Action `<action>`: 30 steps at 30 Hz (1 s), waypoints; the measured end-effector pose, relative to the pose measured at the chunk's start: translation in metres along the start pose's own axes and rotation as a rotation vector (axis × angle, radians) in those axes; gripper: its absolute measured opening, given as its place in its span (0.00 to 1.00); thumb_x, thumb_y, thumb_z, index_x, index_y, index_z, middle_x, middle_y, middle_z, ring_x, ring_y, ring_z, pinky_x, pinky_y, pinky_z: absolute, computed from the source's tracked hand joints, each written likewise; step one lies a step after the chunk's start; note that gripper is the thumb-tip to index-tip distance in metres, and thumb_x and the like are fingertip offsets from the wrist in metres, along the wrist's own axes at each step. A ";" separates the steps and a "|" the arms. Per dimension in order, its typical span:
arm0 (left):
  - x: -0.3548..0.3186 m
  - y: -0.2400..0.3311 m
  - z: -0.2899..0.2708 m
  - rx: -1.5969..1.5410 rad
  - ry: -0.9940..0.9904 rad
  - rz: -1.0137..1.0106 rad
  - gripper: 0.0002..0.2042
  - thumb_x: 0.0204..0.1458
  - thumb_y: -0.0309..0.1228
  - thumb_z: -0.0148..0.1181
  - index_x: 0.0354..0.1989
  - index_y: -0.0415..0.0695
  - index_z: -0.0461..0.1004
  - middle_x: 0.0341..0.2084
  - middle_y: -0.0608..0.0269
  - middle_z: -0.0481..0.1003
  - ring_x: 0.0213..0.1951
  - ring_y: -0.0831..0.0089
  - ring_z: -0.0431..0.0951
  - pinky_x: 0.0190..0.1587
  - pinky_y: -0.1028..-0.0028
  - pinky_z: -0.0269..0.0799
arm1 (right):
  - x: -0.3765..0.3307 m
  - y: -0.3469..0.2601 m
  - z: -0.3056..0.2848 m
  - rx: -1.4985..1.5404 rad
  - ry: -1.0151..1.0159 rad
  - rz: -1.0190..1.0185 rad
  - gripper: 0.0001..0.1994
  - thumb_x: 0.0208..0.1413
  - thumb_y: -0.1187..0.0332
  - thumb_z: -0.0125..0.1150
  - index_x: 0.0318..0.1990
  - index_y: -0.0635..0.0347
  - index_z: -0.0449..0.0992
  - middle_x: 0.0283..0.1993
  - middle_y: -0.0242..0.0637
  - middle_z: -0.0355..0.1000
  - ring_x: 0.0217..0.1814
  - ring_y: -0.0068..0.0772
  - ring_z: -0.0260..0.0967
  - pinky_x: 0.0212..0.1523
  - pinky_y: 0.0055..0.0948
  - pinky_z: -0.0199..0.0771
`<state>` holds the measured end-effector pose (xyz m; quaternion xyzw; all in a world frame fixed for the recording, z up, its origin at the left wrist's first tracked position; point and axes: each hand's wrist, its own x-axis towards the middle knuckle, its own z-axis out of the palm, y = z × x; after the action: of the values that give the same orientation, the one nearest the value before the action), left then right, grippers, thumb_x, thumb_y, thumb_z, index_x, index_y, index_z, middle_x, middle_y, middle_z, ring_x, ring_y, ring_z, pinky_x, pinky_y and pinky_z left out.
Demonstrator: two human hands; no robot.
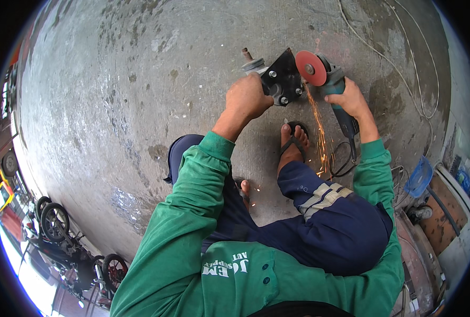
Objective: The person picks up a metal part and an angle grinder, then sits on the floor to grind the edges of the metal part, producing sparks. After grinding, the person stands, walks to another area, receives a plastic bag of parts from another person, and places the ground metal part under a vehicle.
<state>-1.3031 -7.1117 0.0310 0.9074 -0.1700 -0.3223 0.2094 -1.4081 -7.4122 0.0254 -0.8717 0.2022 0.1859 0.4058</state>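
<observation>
Left hand (248, 98) clamped on dark metal bracket (282, 78), held above concrete floor (113, 105). Right hand (349, 98) wrapped around angle grinder (330, 79); red disc (310, 67) touching bracket edge, sparks (319, 137) falling beside sandalled foot (293, 142).

Angle grinder (327, 79) against hand-held metal bracket (283, 79), sparks

Both green-sleeved arms reach up toward the frame's upper centre; the left hand (247, 98) and right hand (349, 99) are each clenched in a grip.
</observation>
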 end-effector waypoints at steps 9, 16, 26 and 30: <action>-0.003 0.006 -0.006 0.014 -0.005 -0.012 0.20 0.41 0.34 0.70 0.39 0.33 0.76 0.36 0.39 0.82 0.42 0.44 0.83 0.46 0.53 0.79 | 0.007 0.001 0.000 -0.014 0.006 0.001 0.30 0.35 0.63 0.76 0.50 0.65 0.77 0.45 0.46 0.80 0.48 0.43 0.77 0.54 0.37 0.74; -0.002 0.007 -0.006 0.011 -0.012 -0.023 0.20 0.40 0.34 0.70 0.39 0.33 0.77 0.36 0.38 0.81 0.42 0.44 0.83 0.46 0.53 0.79 | 0.010 -0.003 -0.001 -0.003 -0.002 0.000 0.30 0.35 0.63 0.77 0.50 0.66 0.77 0.44 0.47 0.79 0.48 0.43 0.77 0.54 0.37 0.74; -0.002 0.004 -0.006 0.006 0.005 -0.011 0.19 0.40 0.34 0.69 0.38 0.33 0.77 0.37 0.39 0.81 0.43 0.44 0.83 0.46 0.54 0.79 | 0.018 -0.007 0.000 0.001 0.014 -0.061 0.29 0.36 0.64 0.76 0.49 0.66 0.77 0.43 0.44 0.80 0.45 0.40 0.77 0.53 0.36 0.74; -0.003 0.006 -0.005 0.007 0.002 -0.006 0.19 0.41 0.34 0.69 0.38 0.33 0.77 0.37 0.38 0.81 0.43 0.44 0.83 0.46 0.53 0.79 | 0.020 -0.009 -0.003 0.014 -0.013 -0.038 0.29 0.36 0.64 0.76 0.50 0.65 0.78 0.43 0.44 0.80 0.45 0.39 0.77 0.53 0.36 0.74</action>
<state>-1.3025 -7.1137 0.0389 0.9090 -0.1680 -0.3214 0.2056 -1.3860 -7.4133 0.0233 -0.8715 0.1842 0.1823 0.4164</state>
